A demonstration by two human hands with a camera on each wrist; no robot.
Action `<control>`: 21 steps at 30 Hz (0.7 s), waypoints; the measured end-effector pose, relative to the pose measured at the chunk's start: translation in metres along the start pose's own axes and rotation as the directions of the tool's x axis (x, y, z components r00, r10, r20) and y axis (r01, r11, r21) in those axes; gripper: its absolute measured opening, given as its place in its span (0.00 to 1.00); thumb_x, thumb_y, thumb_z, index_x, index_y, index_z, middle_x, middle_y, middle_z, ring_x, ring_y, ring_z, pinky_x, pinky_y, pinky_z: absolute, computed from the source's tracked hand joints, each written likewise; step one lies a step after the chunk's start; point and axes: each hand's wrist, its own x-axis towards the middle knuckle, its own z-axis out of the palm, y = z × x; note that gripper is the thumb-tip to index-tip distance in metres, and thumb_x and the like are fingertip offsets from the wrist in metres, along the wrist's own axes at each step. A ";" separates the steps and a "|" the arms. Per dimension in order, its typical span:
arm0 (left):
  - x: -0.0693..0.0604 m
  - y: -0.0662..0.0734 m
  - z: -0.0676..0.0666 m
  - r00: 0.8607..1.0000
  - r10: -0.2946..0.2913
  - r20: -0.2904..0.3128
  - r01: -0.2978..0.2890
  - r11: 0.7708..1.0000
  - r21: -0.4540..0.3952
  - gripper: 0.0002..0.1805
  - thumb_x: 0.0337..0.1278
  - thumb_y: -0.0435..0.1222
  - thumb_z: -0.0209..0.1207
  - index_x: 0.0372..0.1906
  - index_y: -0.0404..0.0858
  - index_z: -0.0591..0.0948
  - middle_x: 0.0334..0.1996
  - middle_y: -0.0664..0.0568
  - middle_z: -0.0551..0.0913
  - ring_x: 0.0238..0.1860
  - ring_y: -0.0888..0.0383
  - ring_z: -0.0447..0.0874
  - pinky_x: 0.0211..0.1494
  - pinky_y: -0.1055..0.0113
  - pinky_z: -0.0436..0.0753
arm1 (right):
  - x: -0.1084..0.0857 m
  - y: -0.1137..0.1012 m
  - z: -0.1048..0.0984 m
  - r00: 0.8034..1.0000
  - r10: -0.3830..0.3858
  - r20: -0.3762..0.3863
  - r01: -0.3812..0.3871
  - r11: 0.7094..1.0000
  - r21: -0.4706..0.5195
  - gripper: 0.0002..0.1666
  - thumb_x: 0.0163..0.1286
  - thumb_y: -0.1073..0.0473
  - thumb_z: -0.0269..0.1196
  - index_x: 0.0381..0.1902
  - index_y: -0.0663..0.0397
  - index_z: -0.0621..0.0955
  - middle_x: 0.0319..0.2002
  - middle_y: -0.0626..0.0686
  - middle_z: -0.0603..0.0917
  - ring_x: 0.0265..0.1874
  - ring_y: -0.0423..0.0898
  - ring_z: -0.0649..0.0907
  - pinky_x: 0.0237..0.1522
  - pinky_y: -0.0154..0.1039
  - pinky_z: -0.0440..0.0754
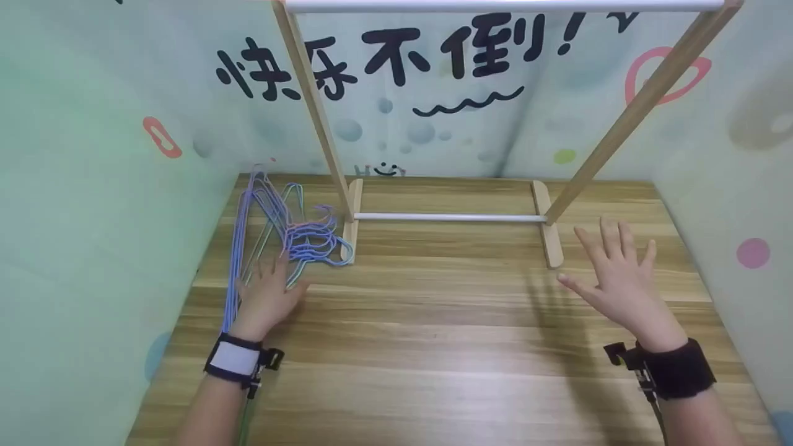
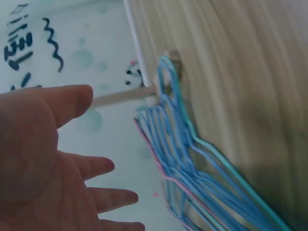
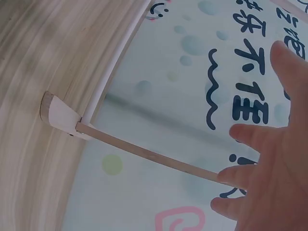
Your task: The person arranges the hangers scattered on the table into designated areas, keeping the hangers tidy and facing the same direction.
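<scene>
Hangers (image 1: 303,238), mostly blue and violet with some green and pink ones mixed in, were heaped at the left of the wood-grained tabletop (image 1: 433,297). Their hooks were turned toward a wooden rack (image 1: 317,118), and some were laid across its left foot (image 1: 356,195). The left hand (image 1: 266,297) was held at the near side of the heap, its grip spread; whether the hangers were touched by it could not be told. The right hand (image 1: 626,294) was held near the right foot (image 1: 552,244), its grip spread wide. Black bands were strapped round both wrists, a pale patch being shown on the left one.

The rack was stood at the back of the tabletop, its posts joined by a white lower bar (image 1: 449,217) and a white upper bar (image 1: 505,6). A soft shadow was cast across the boards beside the right hand. The pale green rear wall (image 1: 471,136) was printed with black lettering (image 1: 396,56), a wavy line, bubbles and a pink heart.
</scene>
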 end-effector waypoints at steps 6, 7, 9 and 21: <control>-0.002 -0.027 0.006 0.998 -0.068 0.003 0.068 0.991 -0.119 0.37 0.69 0.46 0.50 0.70 0.25 0.56 0.65 0.25 0.60 0.64 0.28 0.57 0.62 0.33 0.56 | 0.016 0.007 0.002 0.995 0.046 -0.086 -0.034 0.990 0.135 0.48 0.69 0.43 0.58 0.75 0.58 0.50 0.73 0.68 0.41 0.71 0.65 0.40 0.62 0.65 0.22; -0.003 -0.031 0.008 0.998 -0.067 -0.003 0.066 0.988 -0.136 0.35 0.69 0.44 0.50 0.69 0.24 0.57 0.63 0.24 0.63 0.62 0.29 0.61 0.61 0.35 0.61 | 0.020 0.008 0.000 0.993 0.064 -0.102 -0.046 0.984 0.170 0.48 0.70 0.44 0.58 0.75 0.59 0.49 0.73 0.68 0.40 0.71 0.65 0.41 0.63 0.65 0.24; -0.004 -0.038 0.012 0.998 -0.065 -0.021 0.061 0.986 -0.154 0.32 0.68 0.42 0.51 0.67 0.22 0.61 0.57 0.25 0.70 0.56 0.31 0.70 0.57 0.39 0.69 | 0.029 0.011 -0.003 0.985 0.102 -0.136 -0.067 0.967 0.244 0.48 0.71 0.46 0.57 0.75 0.59 0.45 0.74 0.65 0.39 0.71 0.65 0.42 0.65 0.64 0.28; -0.006 -0.054 0.035 0.977 -0.076 -0.199 0.052 0.991 -0.122 0.11 0.63 0.31 0.55 0.43 0.25 0.78 0.30 0.38 0.80 0.29 0.45 0.78 0.33 0.51 0.77 | 0.099 0.030 -0.035 0.920 0.325 -0.219 -0.098 0.732 0.674 0.42 0.76 0.49 0.47 0.76 0.43 0.37 0.76 0.50 0.42 0.72 0.46 0.52 0.70 0.45 0.49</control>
